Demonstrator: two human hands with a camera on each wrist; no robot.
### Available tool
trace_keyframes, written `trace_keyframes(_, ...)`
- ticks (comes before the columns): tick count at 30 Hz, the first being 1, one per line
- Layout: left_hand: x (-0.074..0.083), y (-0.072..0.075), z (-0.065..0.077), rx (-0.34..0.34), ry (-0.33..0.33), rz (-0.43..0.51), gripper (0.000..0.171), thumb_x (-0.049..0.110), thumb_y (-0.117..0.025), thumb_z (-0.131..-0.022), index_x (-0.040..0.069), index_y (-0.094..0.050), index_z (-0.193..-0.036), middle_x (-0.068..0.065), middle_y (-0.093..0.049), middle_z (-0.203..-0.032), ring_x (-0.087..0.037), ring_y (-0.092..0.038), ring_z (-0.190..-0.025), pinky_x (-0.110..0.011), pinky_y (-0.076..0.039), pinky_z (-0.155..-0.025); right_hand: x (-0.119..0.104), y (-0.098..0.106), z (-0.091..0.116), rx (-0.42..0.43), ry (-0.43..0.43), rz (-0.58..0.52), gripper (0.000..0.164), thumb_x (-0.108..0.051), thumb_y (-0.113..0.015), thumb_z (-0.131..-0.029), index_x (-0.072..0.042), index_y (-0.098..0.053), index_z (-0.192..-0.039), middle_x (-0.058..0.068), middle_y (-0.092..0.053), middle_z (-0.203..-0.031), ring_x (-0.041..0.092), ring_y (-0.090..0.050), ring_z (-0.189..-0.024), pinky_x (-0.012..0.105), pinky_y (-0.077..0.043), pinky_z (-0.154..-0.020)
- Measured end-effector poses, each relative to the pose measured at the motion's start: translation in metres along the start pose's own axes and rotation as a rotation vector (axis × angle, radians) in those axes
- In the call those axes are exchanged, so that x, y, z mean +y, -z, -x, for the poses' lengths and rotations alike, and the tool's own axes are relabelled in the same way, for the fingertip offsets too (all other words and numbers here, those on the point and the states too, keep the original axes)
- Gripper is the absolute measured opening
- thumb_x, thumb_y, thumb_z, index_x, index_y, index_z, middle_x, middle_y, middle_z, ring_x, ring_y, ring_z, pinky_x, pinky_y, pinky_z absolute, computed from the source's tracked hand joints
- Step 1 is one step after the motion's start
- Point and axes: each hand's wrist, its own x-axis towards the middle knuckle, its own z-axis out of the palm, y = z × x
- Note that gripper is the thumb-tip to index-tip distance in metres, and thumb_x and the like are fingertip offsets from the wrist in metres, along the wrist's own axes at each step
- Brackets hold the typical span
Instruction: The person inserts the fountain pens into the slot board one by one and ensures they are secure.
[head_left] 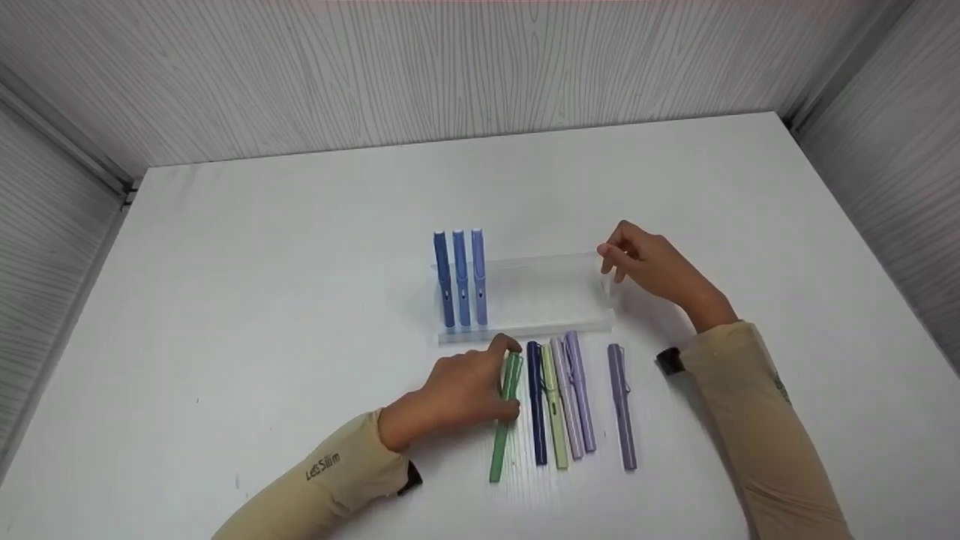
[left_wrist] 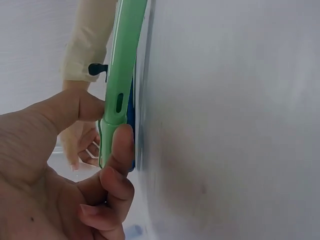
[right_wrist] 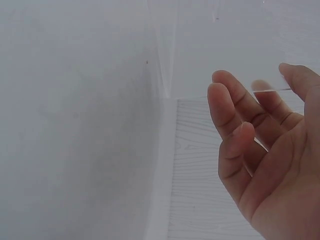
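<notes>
My left hand (head_left: 469,386) pinches a green fountain pen (head_left: 498,450) near its capped end, thumb on one side and fingers on the other, in front of a clear acrylic pen stand (head_left: 525,331). The left wrist view shows the green pen (left_wrist: 122,65) between thumb and fingertips. At the stand's upper right corner is my right hand (head_left: 652,262), thumb and forefinger on either side of the thin clear panel (right_wrist: 272,90), the other fingers loosely bent. Three blue-to-lilac pens (head_left: 461,289) lean side by side at the stand's left end.
Right of the green pen lie a navy pen (head_left: 537,405), a pale green pen (head_left: 556,420), a pinkish-lilac pen (head_left: 567,405) and a lilac pen (head_left: 580,397), close together. A greyish-purple pen (head_left: 622,412) lies apart, farther right. All rest on the white table (head_left: 262,300).
</notes>
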Motion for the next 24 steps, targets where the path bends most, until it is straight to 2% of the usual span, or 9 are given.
trace_keyframes(9,-0.001,0.013,0.007,0.050,-0.061,0.036,0.068,0.024,-0.071,-0.074,0.016,-0.041,-0.134,0.007,-0.050,-0.061,-0.008,-0.043,-0.053,-0.027,-0.032,-0.046,0.000,-0.001,0.001,0.001,0.008,-0.016,0.035,-0.042,-0.045,-0.100,-0.007,-0.050,-0.102,0.010,-0.070,-0.098,0.017,-0.065,-0.078,0.034,-0.044,-0.080)
trace_keyframes(20,0.000,0.026,0.010,0.117,-0.140,0.084,0.065,0.019,-0.070,-0.076,0.024,-0.041,-0.133,0.006,-0.064,-0.074,-0.008,-0.050,-0.058,-0.028,-0.039,-0.052,0.000,0.000,0.001,0.004,0.025,-0.011,0.035,-0.041,-0.045,-0.100,-0.007,-0.050,-0.102,0.010,-0.070,-0.098,0.017,-0.064,-0.078,0.034,-0.044,-0.079)
trace_keyframes(24,0.000,0.030,0.011,0.123,-0.145,0.118,0.064,0.018,-0.069,-0.078,0.025,-0.041,-0.135,0.005,-0.066,-0.078,-0.009,-0.050,-0.059,-0.027,-0.039,-0.054,0.000,0.001,0.002,0.006,0.027,-0.017,0.034,-0.041,-0.045,-0.100,-0.007,-0.051,-0.102,0.011,-0.070,-0.098,0.016,-0.064,-0.078,0.034,-0.044,-0.078)
